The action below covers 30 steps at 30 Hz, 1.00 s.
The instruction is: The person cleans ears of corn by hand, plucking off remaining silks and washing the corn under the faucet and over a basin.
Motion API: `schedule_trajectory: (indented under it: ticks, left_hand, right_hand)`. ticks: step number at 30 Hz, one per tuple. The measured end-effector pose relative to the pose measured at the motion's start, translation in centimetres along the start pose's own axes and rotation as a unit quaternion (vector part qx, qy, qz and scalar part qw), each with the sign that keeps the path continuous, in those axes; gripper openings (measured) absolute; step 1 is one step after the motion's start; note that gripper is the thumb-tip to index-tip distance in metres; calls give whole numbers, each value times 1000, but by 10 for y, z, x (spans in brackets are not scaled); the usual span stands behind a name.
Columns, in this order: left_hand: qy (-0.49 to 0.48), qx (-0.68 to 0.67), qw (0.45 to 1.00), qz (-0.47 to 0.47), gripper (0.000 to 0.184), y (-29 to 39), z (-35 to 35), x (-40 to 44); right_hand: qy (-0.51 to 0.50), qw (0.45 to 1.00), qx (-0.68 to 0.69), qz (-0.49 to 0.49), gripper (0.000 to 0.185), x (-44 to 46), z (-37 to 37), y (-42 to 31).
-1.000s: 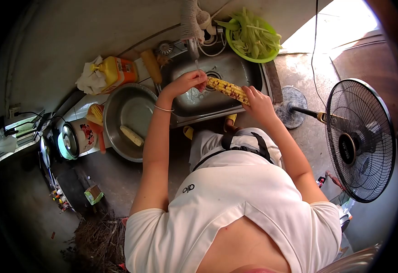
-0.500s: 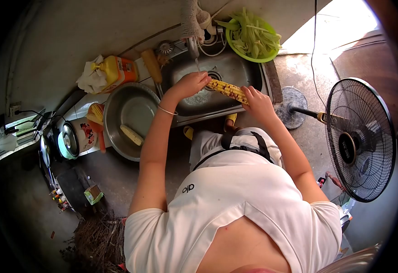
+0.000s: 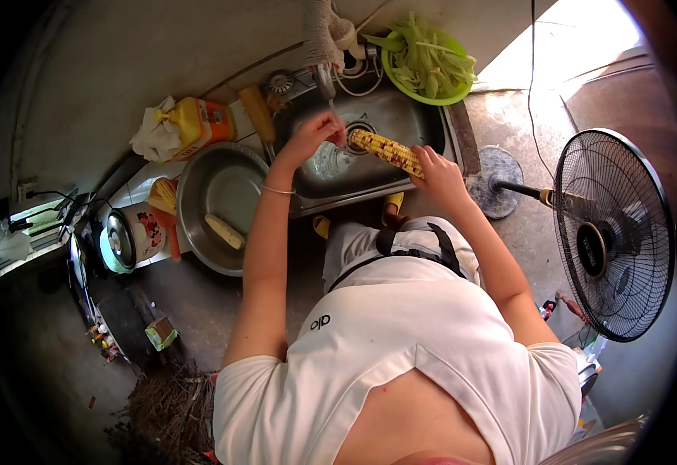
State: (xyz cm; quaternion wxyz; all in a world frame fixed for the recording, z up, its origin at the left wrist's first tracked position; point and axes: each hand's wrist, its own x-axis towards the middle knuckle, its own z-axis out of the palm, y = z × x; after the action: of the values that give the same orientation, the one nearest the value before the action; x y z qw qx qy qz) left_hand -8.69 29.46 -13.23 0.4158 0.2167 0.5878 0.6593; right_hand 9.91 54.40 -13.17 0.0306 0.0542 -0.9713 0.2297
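Note:
My right hand (image 3: pixel 437 172) is closed around the lower end of a corn cob (image 3: pixel 385 151) with yellow and dark kernels. The cob slants over the steel sink (image 3: pixel 408 116), its far tip near the drain (image 3: pixel 362 128). My left hand (image 3: pixel 319 138) is off the cob, just left of its tip, under the tap (image 3: pixel 324 81). Water runs onto its loosely bent fingers, somewhat blurred; nothing shows in them. Left of the sink, a pale corn cob (image 3: pixel 225 232) lies in a metal basin (image 3: pixel 191 205).
A green bowl (image 3: pixel 441 102) of corn husks (image 3: pixel 427 62) stands behind the sink at right. A yellow-orange bottle (image 3: pixel 203 124) and a wooden-handled tool (image 3: pixel 257 113) are at back left. A standing fan (image 3: pixel 613 236) is on my right. More corn (image 3: pixel 164 195) lies beyond the basin.
My left hand has come off the cob's tip and moved slightly left, into the running water. My right hand still holds the cob in nearly the same place.

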Motion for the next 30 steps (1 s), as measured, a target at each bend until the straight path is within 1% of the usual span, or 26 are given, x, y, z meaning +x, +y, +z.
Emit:
schedule_trajectory:
  ticks: [2, 3, 5, 6, 8, 9, 11, 15, 18, 20, 21, 23, 24, 26, 27, 29, 30]
  left_hand:
    - [53, 60, 997, 17, 14, 6, 9, -2]
    - [53, 60, 997, 17, 14, 8, 12, -3]
    - [58, 253, 966, -12, 15, 14, 18, -3]
    - [59, 253, 966, -12, 15, 16, 23, -3]
    - [51, 438, 897, -35, 17, 19, 32, -2]
    - [51, 438, 897, -35, 17, 16, 32, -1]
    - [63, 507, 851, 118, 18, 8, 32, 0]
    - [47, 494, 859, 126, 17, 13, 32, 0]
    - [48, 486, 866, 105, 17, 9, 28, 0]
    - [79, 325, 942, 11, 17, -2, 21, 0]
    - [78, 326, 942, 11, 17, -7, 19, 2]
    - [116, 137, 983, 41, 14, -16, 13, 3]
    - [116, 137, 983, 41, 14, -19, 12, 2]
    - [175, -9, 983, 51, 13, -24, 8, -1]
    - [175, -8, 983, 52, 13, -26, 7, -2]
    - [241, -123, 960, 64, 10, -32, 10, -5]
    - [242, -124, 960, 64, 10, -30, 14, -5]
  right_hand:
    - [3, 1000, 4, 1, 55, 0, 0, 0]
    - [3, 1000, 5, 6, 54, -1, 0, 0]
    - [2, 1000, 7, 10, 54, -1, 0, 0]
    - [0, 1000, 10, 12, 54, -1, 0, -1]
    - [-2, 1000, 13, 14, 53, 0, 0, -1]
    - [-2, 1000, 14, 10, 53, 0, 1, 0]
    - [-3, 1000, 15, 7, 53, 0, 0, 0]
    - [-5, 1000, 25, 11, 52, -1, 0, 0]
    - [-1, 999, 41, 23, 52, -1, 0, -2]
    - [3, 998, 52, 31, 51, -1, 0, -3]
    - [4, 998, 57, 29, 51, -1, 1, -2]
    - [5, 998, 62, 28, 50, 0, 1, -3]
    - [7, 997, 64, 33, 50, 0, 1, -5]
    - [9, 997, 67, 37, 50, 1, 3, -6]
    - [11, 996, 73, 41, 49, 2, 6, -6]
    - [12, 996, 79, 45, 49, 2, 9, -6]
    - [17, 996, 78, 45, 49, 3, 11, -7]
